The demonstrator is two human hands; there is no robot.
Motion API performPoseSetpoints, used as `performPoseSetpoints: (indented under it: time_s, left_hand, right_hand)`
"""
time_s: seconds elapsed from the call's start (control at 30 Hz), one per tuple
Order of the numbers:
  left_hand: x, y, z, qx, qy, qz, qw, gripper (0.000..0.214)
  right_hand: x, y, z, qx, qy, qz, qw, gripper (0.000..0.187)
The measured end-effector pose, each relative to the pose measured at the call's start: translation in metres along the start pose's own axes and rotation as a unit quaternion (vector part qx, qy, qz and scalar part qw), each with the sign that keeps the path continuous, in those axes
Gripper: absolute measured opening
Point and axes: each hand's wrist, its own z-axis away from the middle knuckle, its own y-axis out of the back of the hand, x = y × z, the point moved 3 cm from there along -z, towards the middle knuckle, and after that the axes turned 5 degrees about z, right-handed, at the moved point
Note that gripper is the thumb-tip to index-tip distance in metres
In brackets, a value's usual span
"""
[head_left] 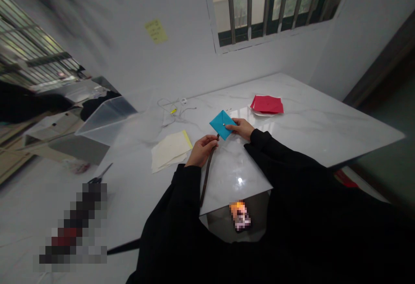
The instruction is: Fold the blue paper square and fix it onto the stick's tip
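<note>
A small blue paper envelope (221,121) is held above the white table, with a shiny round bead on its flap. My right hand (244,129) pinches its right side between thumb and fingers. Just below the envelope's lower left edge, my left hand (204,148) closes its fingertips on a narrow dark brown strip (207,176). The strip's top end reaches the envelope's lower edge; its long part hangs toward the table's front edge. Whether the strip is attached to the envelope, I cannot tell.
Cream paper sheets (170,148) lie left of my hands, and red envelopes (267,104) further back right. A thin cable (168,106) is near the wall. Scissors (103,172) rest at the left, with a clear plastic box (108,117) behind. The white table's corner (385,135) juts out right.
</note>
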Motion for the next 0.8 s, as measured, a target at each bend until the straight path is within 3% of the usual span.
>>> performPoseSetpoints:
  time_s: [0.8]
  left_hand:
    - [0.0008, -0.0017, -0.0001, -0.001, 0.004, 0.011, 1.000, 0.041]
  right_hand:
    - [0.0014, 0.0020, -0.0011, -0.004, 0.004, 0.002, 1.000, 0.047]
